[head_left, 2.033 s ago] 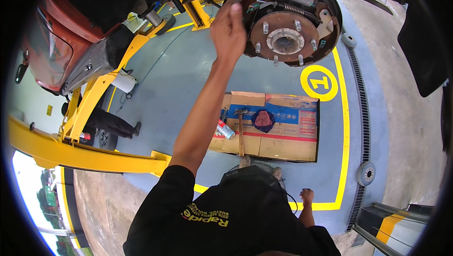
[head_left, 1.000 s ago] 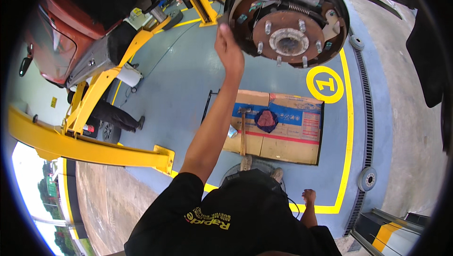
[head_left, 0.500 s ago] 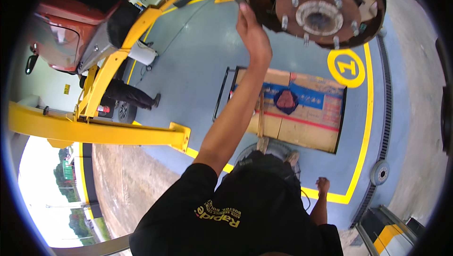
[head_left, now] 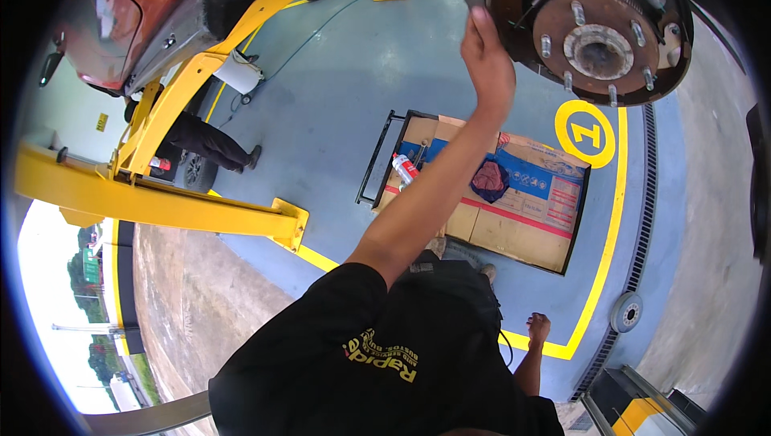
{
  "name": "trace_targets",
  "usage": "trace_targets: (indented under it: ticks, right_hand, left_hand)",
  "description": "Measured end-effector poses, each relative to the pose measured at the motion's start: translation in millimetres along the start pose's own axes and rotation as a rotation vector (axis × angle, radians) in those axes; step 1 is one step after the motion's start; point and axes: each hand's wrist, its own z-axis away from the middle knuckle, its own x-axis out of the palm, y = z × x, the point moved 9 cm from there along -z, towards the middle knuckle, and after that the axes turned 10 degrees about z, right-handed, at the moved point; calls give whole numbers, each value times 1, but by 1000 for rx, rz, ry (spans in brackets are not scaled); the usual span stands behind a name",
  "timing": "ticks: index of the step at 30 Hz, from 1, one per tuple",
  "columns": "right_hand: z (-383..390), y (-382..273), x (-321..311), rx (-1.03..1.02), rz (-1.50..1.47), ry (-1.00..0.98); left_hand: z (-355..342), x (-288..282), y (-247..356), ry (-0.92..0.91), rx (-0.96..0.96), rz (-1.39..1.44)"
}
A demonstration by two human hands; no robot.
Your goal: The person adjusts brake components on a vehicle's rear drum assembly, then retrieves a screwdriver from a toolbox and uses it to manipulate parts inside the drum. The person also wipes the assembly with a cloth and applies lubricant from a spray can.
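Note:
My left hand [head_left: 487,59] is raised at the left rim of a brake assembly [head_left: 602,26], fingers closed round that dark edge. The assembly has a rusty hub with several studs, a spring and a black backing plate. My right hand [head_left: 538,330] hangs low at the right, fingers curled; whatever it may hold is too small to make out. Below, a cardboard-covered creeper [head_left: 514,235] carries a spray can [head_left: 405,169], a crumpled red and dark rag [head_left: 490,179] and a long-handled tool, partly hidden behind my forearm.
A yellow lift arm [head_left: 161,195] and post base [head_left: 287,223] stand left, below a raised orange vehicle [head_left: 120,10]. A person's dark-trousered leg [head_left: 209,143] shows behind them. A drain grate [head_left: 649,187] runs along the right, with a round metal piece [head_left: 626,312] on it.
The view has shifted, so the brake assembly and my left hand appear farther right. My left hand stays at the rim. My right hand still hangs low with curled fingers.

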Motion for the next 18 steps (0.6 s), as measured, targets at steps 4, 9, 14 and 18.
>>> trace_targets:
  ticks: [4, 9, 14, 18]
  right_hand:
    - [10, -4, 12, -31, -23, -13]
    - [28, -4, 26, -47, -63, 15]
    - [35, 57, 47, 77, 6, -50]
    - [50, 62, 51, 106, -95, -54]
  left_hand:
    - [19, -10, -17, 34, -35, 16]
    - [-29, 18, 29, -163, 204, -55]
    - [-23, 12, 22, -155, 142, -21]
    - [-49, 59, 71, -290, 345, -182]
